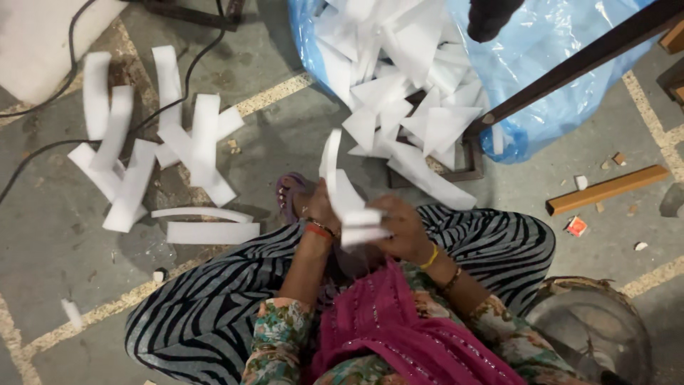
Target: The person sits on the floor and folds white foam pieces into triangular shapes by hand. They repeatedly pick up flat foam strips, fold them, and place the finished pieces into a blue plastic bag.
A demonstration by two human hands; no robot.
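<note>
Head view looks straight down on a person seated cross-legged on a grey concrete floor (pixel 285 135) marked with pale painted lines; both hands meet in front of the lap over striped black-and-grey trousers (pixel 214 299). Left hand (pixel 320 214), with a red-and-black bangle at the wrist, is closed around the lower part of a long white strip of soft foam-like sheet (pixel 340 187); the strip rises and curls away from the body, blurred at its top end, so it seems to be in motion. Right hand (pixel 402 229), a yellow band at its wrist, is closed on the near end of the same strip, where the material looks folded or bunched into a thicker white wad; the two grips sit close together, apparently so the loose length can hang free while the end is worked between the fingers; exact finger positions are hidden by the material.

Beyond the hands a blue plastic sack (pixel 541 64) lies open on the floor, spilling white triangular offcuts (pixel 413 93) within easy reach; a dark brown metal bar (pixel 570 60) slants across it. To the person's left, flat white rectangular strips (pixel 153 153) lie scattered in a loose heap, apart from the sack's pieces, seemingly laid aside by kind. Black cables (pixel 178 85) run beneath them; a short wooden batten (pixel 607 190) lies at the right, and a round metal vessel (pixel 591 328) stands just beside the right knee.
</note>
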